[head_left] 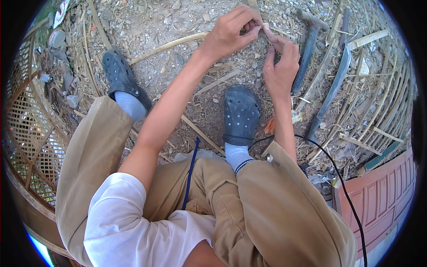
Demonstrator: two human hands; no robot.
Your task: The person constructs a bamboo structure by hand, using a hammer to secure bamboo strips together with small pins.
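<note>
Both arms reach forward over the littered ground, and my hands meet at the top centre. My left hand [233, 33] is closed in a pinch, thumb against fingers, on a thin pale wooden strip, probably bamboo; only its small light end [265, 26] shows at the fingertips. Just right of it, my right hand [282, 62] stretches its index finger to that end, while the thumb stands apart and the other fingers curl. A long split strip [171, 44] runs from the left to behind my left hand; whether it is the same piece is hidden.
A hammer [307, 51] lies right of my right hand, with a long-handled blade [338, 84] beyond. Curved slats [387, 107] and a reddish panelled board [378, 191] lie far right. A woven lattice [31, 133] stands left. A black cable [340, 178] crosses my right leg.
</note>
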